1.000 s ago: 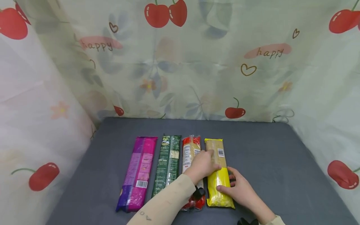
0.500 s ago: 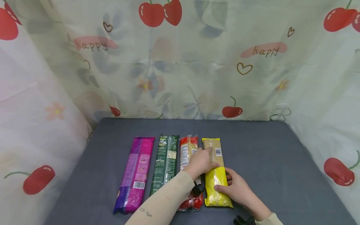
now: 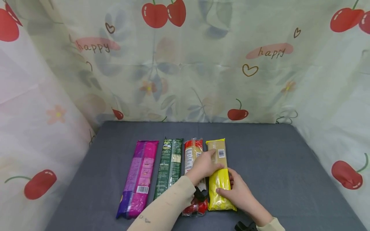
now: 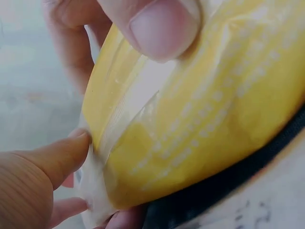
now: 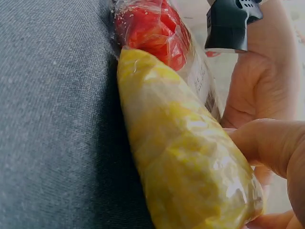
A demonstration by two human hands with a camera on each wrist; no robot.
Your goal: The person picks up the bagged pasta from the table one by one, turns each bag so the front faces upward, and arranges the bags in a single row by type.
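A yellow packet (image 3: pixel 221 186), long and slim with a tan upper part and a barcode, is held by both hands. My left hand (image 3: pixel 205 163) grips its upper part, thumb near the right edge and fingers toward the left. My right hand (image 3: pixel 240 192) holds the lower right side, its thumb on top and its fingers partly hidden at the edge. In the left wrist view, the thumb of the right hand (image 4: pixel 162 31) presses the yellow wrapper, and the left hand (image 4: pixel 28 181) is at the far end. A red-and-clear packet (image 3: pixel 193 146) lies just left, partly behind my left wrist.
Further left lie a dark green packet (image 3: pixel 170 160) and a purple-and-pink packet (image 3: pixel 138 183), roughly parallel. All rest on a grey cloth-covered table (image 3: pixel 260 154). A cherry-print curtain (image 3: pixel 185 80) stands behind it and at both sides.
Both hands have shifted the yellow packet slightly left and away from me, closer to the red-and-clear one. The head view has also drifted a little; the other packets stay in place.
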